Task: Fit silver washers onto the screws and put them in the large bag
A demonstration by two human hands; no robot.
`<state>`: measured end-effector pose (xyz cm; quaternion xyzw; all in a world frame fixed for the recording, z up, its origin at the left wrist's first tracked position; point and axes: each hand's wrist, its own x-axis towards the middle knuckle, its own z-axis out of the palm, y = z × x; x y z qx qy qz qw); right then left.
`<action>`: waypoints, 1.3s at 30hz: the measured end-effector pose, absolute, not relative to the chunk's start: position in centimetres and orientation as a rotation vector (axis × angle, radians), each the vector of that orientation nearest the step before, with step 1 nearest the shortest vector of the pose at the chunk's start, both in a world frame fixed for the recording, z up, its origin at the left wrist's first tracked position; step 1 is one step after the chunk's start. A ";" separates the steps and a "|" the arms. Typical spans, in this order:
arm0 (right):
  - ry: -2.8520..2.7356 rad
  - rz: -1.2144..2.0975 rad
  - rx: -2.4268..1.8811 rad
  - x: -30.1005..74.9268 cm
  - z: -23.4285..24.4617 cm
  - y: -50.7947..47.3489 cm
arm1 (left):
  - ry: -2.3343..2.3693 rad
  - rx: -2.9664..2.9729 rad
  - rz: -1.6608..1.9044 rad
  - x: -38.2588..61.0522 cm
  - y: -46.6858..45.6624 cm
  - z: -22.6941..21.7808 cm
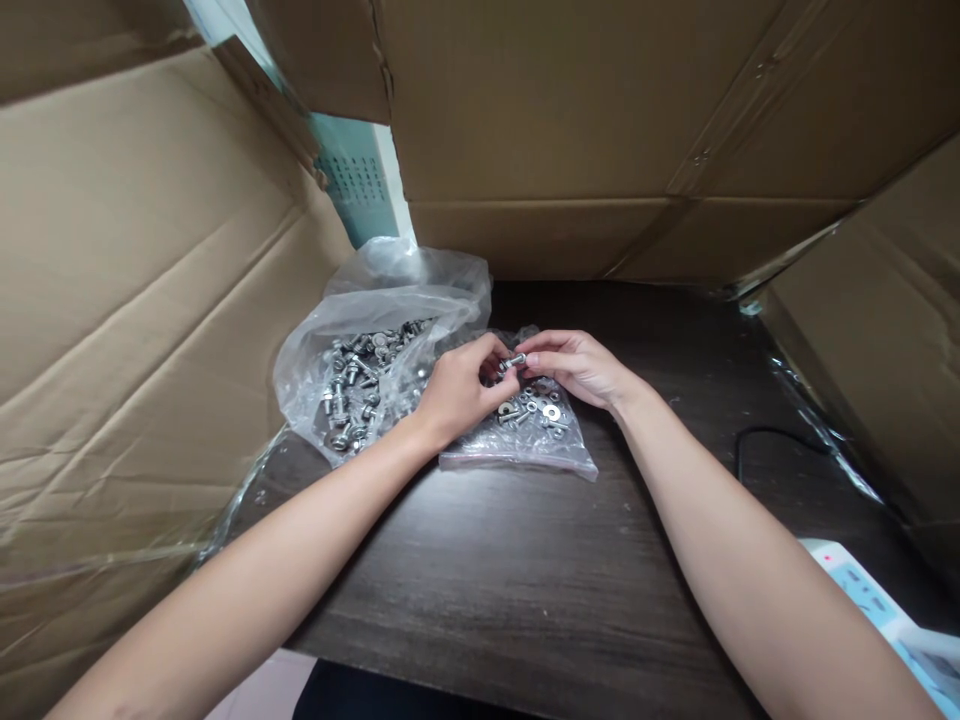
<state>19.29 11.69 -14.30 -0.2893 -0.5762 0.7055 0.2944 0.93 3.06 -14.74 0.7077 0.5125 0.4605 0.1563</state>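
Note:
A small metal bolt (514, 361) is held up between my two hands. My left hand (463, 388) is closed, with thumb and fingers pinched around one part of it. From the other side, my right hand (576, 364) pinches the bolt's right end between thumb and fingertips. Whether a nut or washer sits on the bolt is too small to tell. Below the hands lies a flat clear plastic bag (517, 455) with loose bolts, nuts and washers (551, 411) on it. To the left, a larger clear bag (300, 370) stands gaping, filled with many assembled-looking bolts (352, 385).
The dark wooden table (480, 570) is walled by cardboard on the left (150, 280), back (570, 120) and right (885, 320). A black cable (780, 431) runs at the right, and a white power strip (862, 590) is beside my right forearm.

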 end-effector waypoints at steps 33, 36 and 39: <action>-1.511 1.852 -0.822 19.2 -14.4 11.7 | 1.507 2.077 1.229 0.8 3.2 -15.0; -1.515 1.854 -0.831 19.2 -14.4 11.7 | 1.505 2.073 1.237 0.8 3.2 -14.9; -1.528 1.856 -0.835 19.2 -14.4 11.7 | 1.495 2.078 1.248 0.7 3.2 -14.9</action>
